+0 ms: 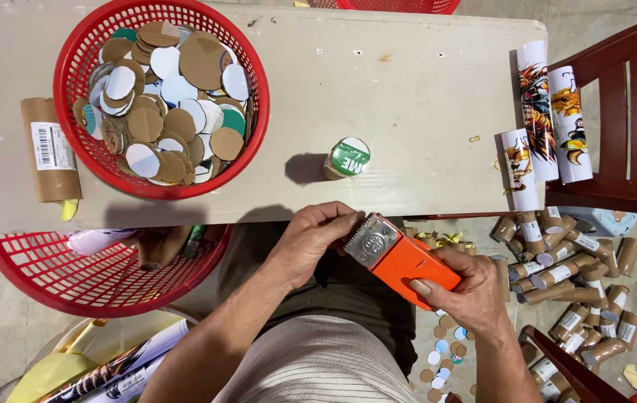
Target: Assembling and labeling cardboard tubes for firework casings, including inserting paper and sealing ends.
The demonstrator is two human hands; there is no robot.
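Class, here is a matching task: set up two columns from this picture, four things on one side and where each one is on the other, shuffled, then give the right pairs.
Things:
1. Orange tape dispenser with metal toothed edge
2. Round cardboard discs
3. Short capped cardboard tube
4. Printed paper rolls

Places:
A. at the table's right end
B. in the red plastic basket on the table
C. standing alone mid-table
D. in the right hand, left hand at its edge

Pairs: 1-D, 2-B, 3-C, 4-A

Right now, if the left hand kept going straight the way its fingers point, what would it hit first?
The left hand points right, fingertips already at the toothed metal end of the orange tape dispenser that the right hand holds. It would meet that metal end first, though depth is hard to judge.
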